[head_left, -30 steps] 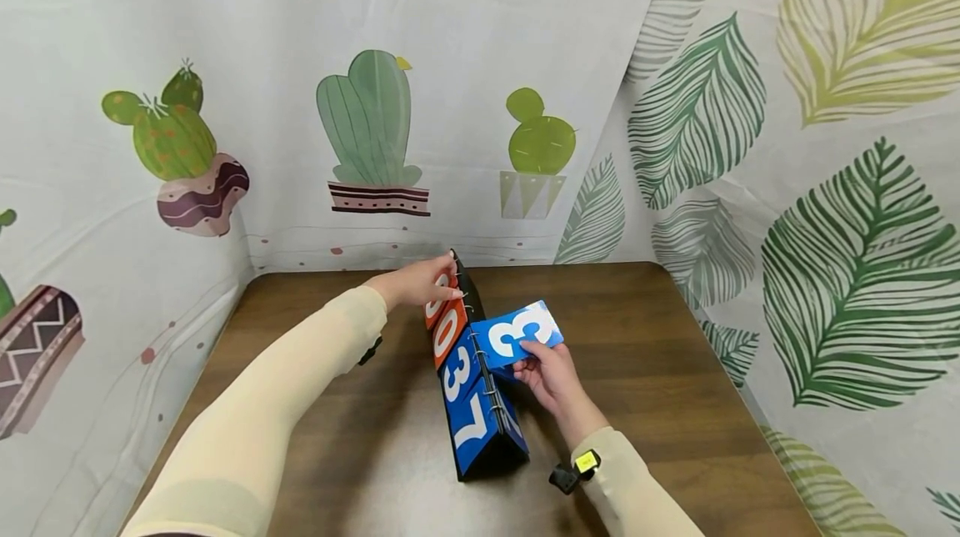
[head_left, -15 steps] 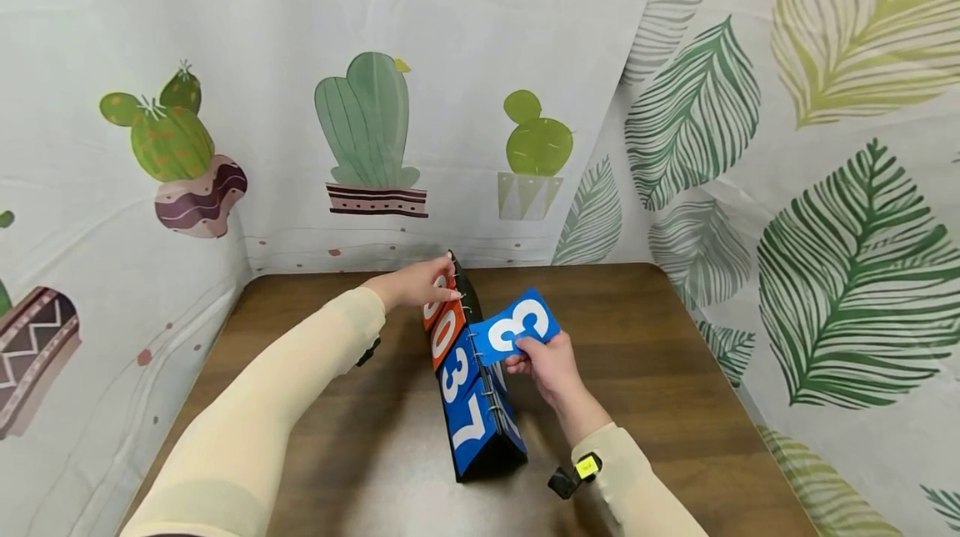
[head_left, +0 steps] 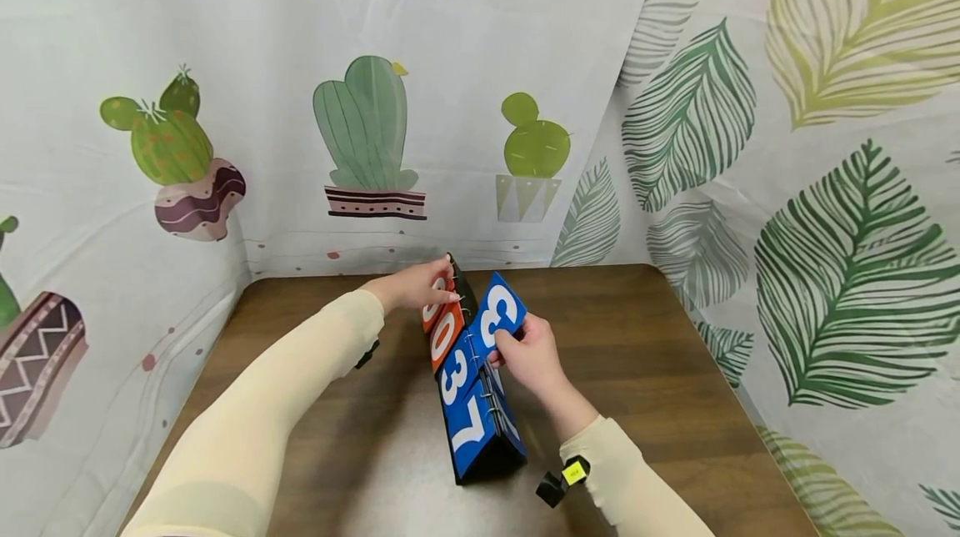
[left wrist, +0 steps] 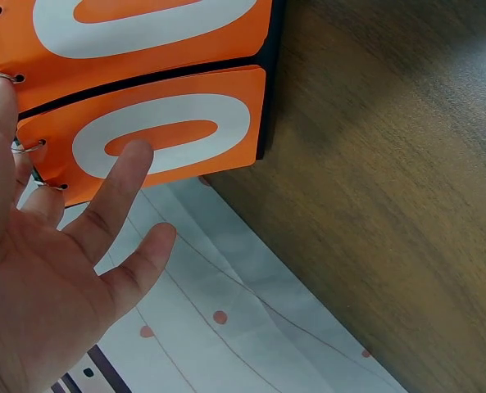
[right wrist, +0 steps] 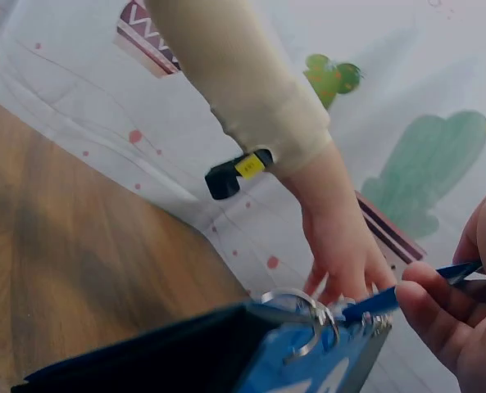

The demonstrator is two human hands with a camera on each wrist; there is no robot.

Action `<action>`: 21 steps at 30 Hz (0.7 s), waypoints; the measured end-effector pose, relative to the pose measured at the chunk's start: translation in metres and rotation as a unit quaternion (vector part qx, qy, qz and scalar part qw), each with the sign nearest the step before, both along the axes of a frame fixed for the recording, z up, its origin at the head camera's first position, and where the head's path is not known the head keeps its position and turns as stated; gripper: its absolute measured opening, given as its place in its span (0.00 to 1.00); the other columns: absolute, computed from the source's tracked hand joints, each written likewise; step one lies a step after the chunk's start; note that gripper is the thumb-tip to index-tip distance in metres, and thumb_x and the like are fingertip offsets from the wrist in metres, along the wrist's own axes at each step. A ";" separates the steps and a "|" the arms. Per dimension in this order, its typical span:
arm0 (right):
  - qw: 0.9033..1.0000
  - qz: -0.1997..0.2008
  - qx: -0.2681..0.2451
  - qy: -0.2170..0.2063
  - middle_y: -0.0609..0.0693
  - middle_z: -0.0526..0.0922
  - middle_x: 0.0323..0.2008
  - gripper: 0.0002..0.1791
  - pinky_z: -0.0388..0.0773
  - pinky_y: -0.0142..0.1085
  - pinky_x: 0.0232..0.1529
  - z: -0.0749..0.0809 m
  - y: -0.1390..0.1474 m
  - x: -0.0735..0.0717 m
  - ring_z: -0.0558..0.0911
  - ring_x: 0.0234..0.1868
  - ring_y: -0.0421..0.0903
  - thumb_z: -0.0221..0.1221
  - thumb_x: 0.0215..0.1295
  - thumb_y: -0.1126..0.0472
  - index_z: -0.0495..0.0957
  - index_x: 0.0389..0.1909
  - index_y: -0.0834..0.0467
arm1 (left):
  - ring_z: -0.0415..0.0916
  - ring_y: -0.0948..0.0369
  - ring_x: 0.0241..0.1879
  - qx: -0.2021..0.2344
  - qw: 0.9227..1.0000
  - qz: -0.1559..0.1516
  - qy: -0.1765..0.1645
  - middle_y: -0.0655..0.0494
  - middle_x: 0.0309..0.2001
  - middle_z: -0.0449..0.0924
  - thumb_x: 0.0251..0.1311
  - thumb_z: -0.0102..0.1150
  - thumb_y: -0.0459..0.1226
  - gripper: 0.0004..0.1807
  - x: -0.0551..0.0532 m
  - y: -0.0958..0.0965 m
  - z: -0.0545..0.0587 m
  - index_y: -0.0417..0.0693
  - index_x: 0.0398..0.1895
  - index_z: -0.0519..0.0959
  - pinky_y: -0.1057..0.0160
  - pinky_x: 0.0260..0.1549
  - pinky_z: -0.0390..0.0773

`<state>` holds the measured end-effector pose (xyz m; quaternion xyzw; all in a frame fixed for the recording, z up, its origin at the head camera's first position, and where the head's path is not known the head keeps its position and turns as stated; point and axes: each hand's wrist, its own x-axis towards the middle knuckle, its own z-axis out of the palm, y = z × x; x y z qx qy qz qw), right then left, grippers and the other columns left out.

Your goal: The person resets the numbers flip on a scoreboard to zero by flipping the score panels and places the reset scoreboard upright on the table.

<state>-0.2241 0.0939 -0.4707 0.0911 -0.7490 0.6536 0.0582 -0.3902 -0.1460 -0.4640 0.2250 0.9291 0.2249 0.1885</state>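
A black tent-shaped flip scoreboard (head_left: pixel 491 466) stands lengthwise on the table, its number cards hung on metal rings along the ridge. Orange cards (head_left: pixel 447 333) with white zeros fill its far part; blue cards (head_left: pixel 469 429) reading 3 and 7 fill the near part. At the far end my left hand (head_left: pixel 415 284) holds the ridge; in the left wrist view two of its fingers spread over or beside an orange card. My right hand (head_left: pixel 534 355) pinches a raised blue card (head_left: pixel 497 313) marked 3, still on its rings and tilted right of the ridge.
The brown wooden table (head_left: pixel 622 337) extends on both sides of the scoreboard. Behind it hangs a white curtain (head_left: pixel 450 137) printed with cacti, and a leaf-patterned one (head_left: pixel 697 245) is at the right.
My right hand has swung the blue 3 card up and leftward, closer to the ridge. My left hand stays at the scoreboard's far end.
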 end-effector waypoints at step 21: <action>0.979 0.019 0.199 0.038 0.53 0.88 0.34 0.18 0.86 0.37 0.33 -0.004 -0.015 0.001 0.84 0.27 0.41 0.61 0.64 0.63 0.79 0.55 0.61 | 0.73 0.55 0.33 -0.001 1.000 -0.020 0.007 0.46 0.41 0.75 0.70 0.59 0.58 0.25 0.002 0.001 0.002 0.54 0.57 0.67 0.57 0.36 0.72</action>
